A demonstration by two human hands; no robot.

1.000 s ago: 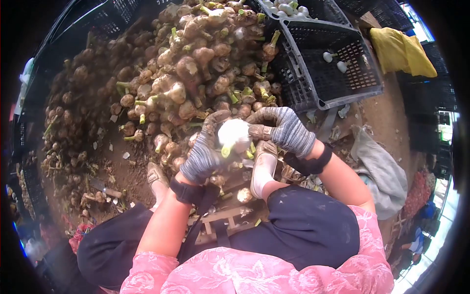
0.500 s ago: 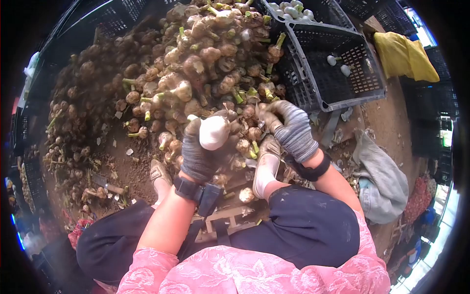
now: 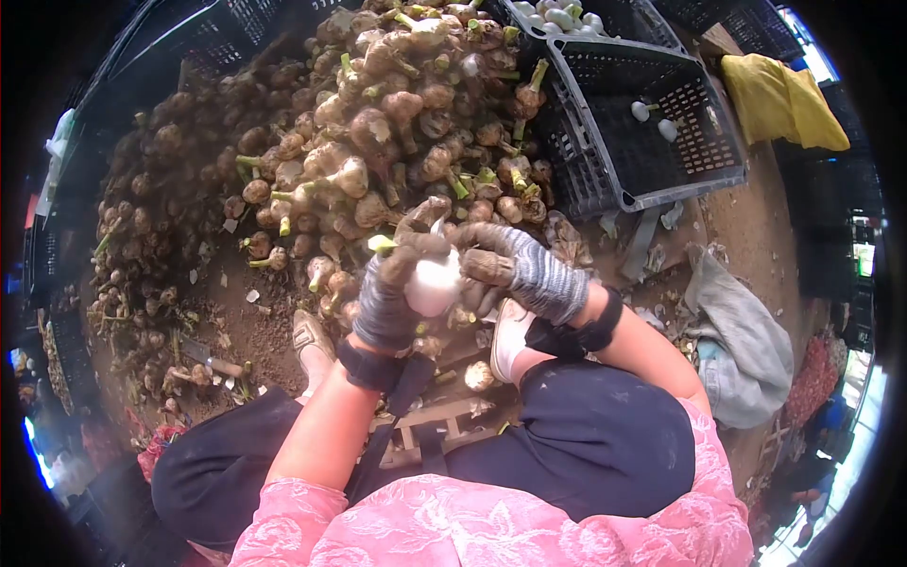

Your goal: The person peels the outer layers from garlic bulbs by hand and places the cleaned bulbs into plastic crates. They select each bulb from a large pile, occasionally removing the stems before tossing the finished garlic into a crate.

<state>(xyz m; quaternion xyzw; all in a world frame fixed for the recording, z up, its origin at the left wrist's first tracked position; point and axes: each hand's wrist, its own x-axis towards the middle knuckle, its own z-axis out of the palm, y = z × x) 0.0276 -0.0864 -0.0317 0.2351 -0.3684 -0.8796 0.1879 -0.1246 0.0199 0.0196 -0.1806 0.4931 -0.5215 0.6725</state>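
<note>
A white garlic bulb (image 3: 435, 286) with a cut green stem (image 3: 382, 243) rests in my gloved left hand (image 3: 385, 293), whose fingers wrap round it. From the other side, my gloved right hand (image 3: 529, 269) presses curled fingers and thumb against the bulb. Whether loose skin is pinched between those fingertips is hidden. Just beyond both hands rises a big heap of unpeeled garlic (image 3: 378, 142), brown-skinned with short green stems. Both gloves are grey knit with dirty brown fingers.
To the right stands a black plastic crate (image 3: 680, 194) with two white bulbs (image 3: 667, 130) in it. Another crate behind it holds several white bulbs (image 3: 562, 17). A knife (image 3: 210, 357) lies on the soil at left. A yellow sack (image 3: 784, 104) and a grey cloth (image 3: 742, 350) lie at right.
My right hand has moved left and down, from beside the heap to the garlic bulb. My left hand has turned the bulb and shifted it slightly right and down.
</note>
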